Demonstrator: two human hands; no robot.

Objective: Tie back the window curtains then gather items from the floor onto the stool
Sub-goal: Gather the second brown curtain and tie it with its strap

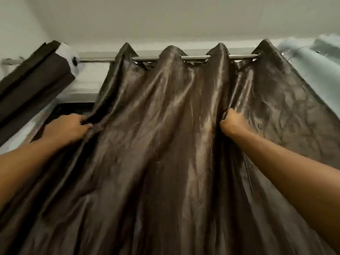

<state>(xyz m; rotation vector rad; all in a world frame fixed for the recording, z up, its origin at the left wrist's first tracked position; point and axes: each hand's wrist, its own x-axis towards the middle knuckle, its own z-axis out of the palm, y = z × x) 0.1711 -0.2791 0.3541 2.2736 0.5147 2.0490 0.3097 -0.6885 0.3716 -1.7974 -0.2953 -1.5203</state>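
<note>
**Two hands hold one big brown curtain**

One big, shiny brown curtain (165, 144) hangs in the middle and fills most of the view. It hangs from one silver rod (195, 57) near the top. The cloth makes four pointy bumps along the rod, and long folds run down from them. The right part of the cloth has a faint pattern on it.

There are two hands, and both are bare. The left hand (68, 128) is at the left edge of the curtain. Its fingers (84, 124) are curled tight around that edge, with a bunch of cloth squeezed inside them. The right hand (233, 124) is further right, at about the same height. It is closed like a fist around a fold of the same curtain, and its fingers are tucked into the cloth so they are mostly hidden. Both arms reach up and forward from the bottom corners.

A second dark curtain (36, 70) is at the far left, well apart from the big one. It is pushed together into flat, straight folds. Between the two dark curtains a bit of dark window (73, 107) shows, just above the left hand.

At the far right, beside the big curtain, there is one thin, pale curtain (316, 61). It looks blurry.

A plain white wall (165, 19) is above the rod.
</note>
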